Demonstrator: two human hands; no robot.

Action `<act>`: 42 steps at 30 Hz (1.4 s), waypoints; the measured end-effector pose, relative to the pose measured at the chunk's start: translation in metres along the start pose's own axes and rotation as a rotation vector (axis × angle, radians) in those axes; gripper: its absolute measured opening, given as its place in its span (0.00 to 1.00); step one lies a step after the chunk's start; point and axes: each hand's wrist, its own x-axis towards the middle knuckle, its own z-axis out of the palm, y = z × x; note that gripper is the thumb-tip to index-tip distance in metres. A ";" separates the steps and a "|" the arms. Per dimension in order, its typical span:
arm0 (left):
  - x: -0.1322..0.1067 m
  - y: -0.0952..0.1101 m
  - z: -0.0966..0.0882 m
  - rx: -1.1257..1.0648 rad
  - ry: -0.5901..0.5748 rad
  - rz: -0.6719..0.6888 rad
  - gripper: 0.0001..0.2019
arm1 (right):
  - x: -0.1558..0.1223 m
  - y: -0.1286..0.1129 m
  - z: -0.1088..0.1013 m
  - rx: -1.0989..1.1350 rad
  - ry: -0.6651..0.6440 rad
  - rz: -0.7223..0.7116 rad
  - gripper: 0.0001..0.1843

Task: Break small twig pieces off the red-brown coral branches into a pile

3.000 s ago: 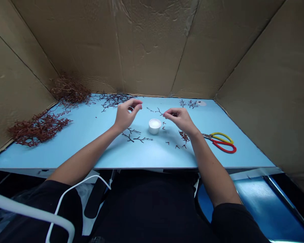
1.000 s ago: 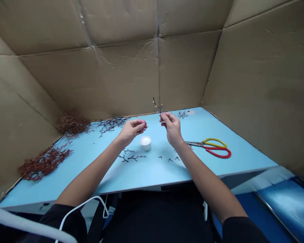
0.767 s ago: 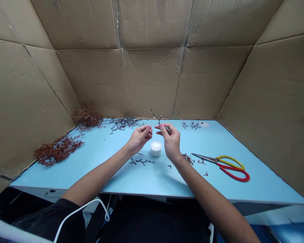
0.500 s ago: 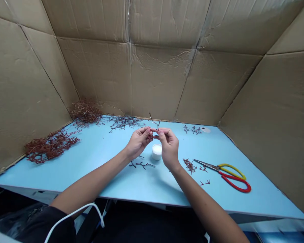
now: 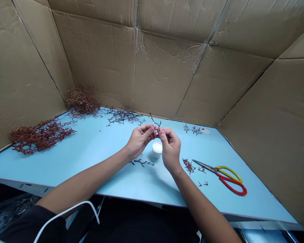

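The left hand (image 5: pixel 140 140) and right hand (image 5: pixel 170 145) grip a forked dark-red twig (image 5: pixel 155 124) at the fingertips, its long axis pointing up and away, just above a white cup (image 5: pixel 157 150).

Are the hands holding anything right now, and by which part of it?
Yes: a small dark red branching twig, pinched at its lower end between the fingertips of the left hand and right hand; the exact grip is partly hidden.

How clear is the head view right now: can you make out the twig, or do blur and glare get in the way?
In the head view, the dark forked twig between the left hand and right hand looks fairly sharp but small; the wide lens bends the cardboard wall and blue tabletop; soft shadow lies beside the right forearm, without harsh glare.
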 end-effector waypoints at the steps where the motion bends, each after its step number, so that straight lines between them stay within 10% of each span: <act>1: 0.000 0.000 0.000 0.009 -0.002 0.005 0.18 | 0.000 0.000 0.000 -0.007 -0.004 0.000 0.14; 12: 0.004 -0.004 -0.006 0.277 -0.029 0.165 0.19 | 0.002 -0.003 -0.007 -0.075 -0.018 0.009 0.16; 23: 0.000 -0.006 -0.006 0.124 0.091 -0.034 0.36 | 0.002 0.004 -0.012 -0.047 0.085 0.077 0.15; 42: 0.001 -0.005 -0.006 0.001 0.125 -0.050 0.28 | 0.010 0.010 -0.030 -0.255 0.193 -0.214 0.10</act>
